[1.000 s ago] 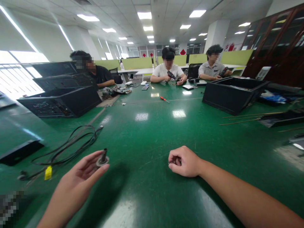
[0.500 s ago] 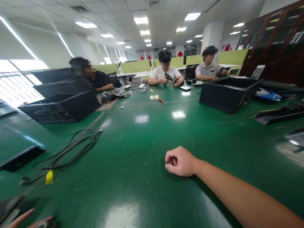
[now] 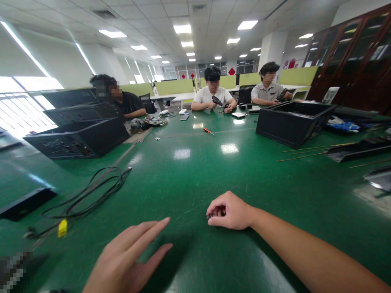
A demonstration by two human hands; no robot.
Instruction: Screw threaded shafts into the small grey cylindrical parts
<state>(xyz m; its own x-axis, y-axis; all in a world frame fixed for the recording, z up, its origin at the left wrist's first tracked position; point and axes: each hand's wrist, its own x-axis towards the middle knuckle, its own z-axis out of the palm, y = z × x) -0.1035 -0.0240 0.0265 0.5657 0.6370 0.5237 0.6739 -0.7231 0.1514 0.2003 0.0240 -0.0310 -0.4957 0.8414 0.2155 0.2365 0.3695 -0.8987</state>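
Note:
My right hand [image 3: 230, 211] rests on the green tabletop [image 3: 183, 191], its fingers curled around some small, dark, shiny metal pieces [image 3: 214, 215]. Their exact kind is too small to make out. To the left of it, my left hand [image 3: 131, 254] hovers over the table with fingers stretched out and thumb apart, holding nothing. The two hands are a short distance apart, and the left fingertips point toward the right hand.
Coiled black cable [image 3: 100, 191] with a yellow tag [image 3: 62, 228] lies at left. Black computer cases [image 3: 79, 138] stand at back left, another case [image 3: 284, 126] at right. A red screwdriver [image 3: 207, 130] lies mid-table. Three people sit across; one holds a power drill [image 3: 216, 100].
My left hand has come in from the lower left corner toward the right hand. My right hand has shifted slightly left and nearer to me, still closed around the metal pieces.

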